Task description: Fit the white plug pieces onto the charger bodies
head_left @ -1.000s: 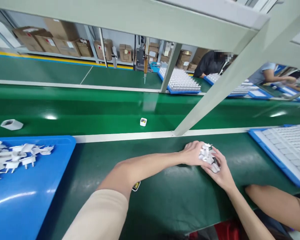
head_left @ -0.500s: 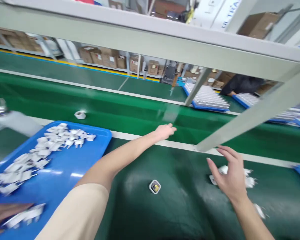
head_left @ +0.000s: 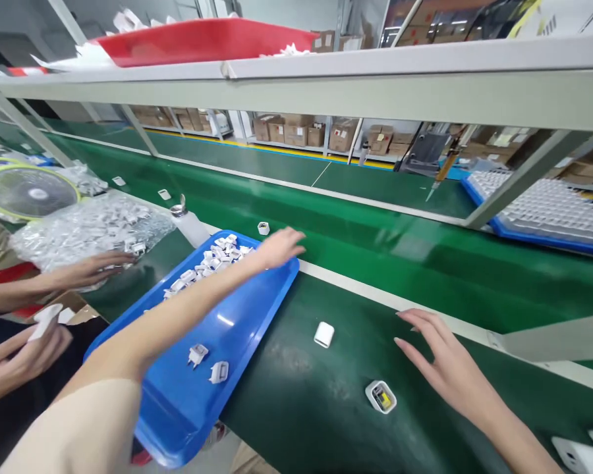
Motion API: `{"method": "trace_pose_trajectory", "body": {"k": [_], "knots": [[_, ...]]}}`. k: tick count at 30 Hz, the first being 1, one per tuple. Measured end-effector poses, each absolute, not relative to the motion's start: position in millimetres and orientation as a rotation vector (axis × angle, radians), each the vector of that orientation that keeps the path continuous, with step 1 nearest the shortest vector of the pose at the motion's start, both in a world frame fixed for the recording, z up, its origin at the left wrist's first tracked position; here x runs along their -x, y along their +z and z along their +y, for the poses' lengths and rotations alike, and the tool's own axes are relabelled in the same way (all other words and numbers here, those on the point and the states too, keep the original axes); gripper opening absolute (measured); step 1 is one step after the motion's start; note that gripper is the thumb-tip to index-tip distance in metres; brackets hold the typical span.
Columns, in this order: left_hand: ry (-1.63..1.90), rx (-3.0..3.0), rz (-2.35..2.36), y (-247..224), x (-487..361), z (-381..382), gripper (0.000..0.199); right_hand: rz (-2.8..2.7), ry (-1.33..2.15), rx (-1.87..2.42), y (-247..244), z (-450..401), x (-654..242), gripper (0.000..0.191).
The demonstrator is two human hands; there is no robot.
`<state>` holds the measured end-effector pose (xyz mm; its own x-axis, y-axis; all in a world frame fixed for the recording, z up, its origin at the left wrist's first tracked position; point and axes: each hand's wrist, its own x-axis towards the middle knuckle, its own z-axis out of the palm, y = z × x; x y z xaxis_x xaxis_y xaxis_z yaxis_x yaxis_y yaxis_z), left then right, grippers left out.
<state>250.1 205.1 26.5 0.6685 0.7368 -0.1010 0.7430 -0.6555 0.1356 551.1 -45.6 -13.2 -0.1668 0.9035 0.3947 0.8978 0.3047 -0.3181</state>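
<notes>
My left hand reaches over the far right corner of a blue tray, fingers stretched out and apart, with nothing visible in them. Just beyond it, on the green conveyor belt, lies a small white charger housing. Over the dark green tabletop my right hand hovers open, thumb apart from the fingers. Nearest to it is an open white housing with yellow and dark parts inside. Another white housing lies between my hands. White plug pieces are heaped in the tray, partly behind my left arm.
A co-worker's hands are at the left, one holding a white piece. Past the tray stand a white bottle, a bag of white parts and a fan. A shelf beam crosses above; its post comes down at right.
The view has swung left, showing more of the tray and the co-worker. My left hand has moved left from over the belt to the tray's corner. My right hand stays open, away from the white pieces.
</notes>
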Motion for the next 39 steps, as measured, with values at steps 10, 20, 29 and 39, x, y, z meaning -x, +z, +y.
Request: {"method": "trace_pose_trajectory", "body": {"k": [10, 20, 29, 39], "knots": [[-0.132, -2.554, 1.686, 16, -241, 269, 0.037, -2.505, 0.387, 1.359, 2, -16, -462, 0.040], [-0.105, -2.781, 1.041, 28, -241, 107, 0.044, -2.560, 0.636, 1.171, -27, 12, -475, 0.023], [0.058, -2.495, 0.923, -42, -245, 12, 0.040, -1.951, 0.866, 1.397, -50, -34, -516, 0.035], [0.729, -1.896, 1.135, -4, -275, -41, 0.041, -1.807, 1.009, 1.178, -50, -48, -524, 0.039]]}}
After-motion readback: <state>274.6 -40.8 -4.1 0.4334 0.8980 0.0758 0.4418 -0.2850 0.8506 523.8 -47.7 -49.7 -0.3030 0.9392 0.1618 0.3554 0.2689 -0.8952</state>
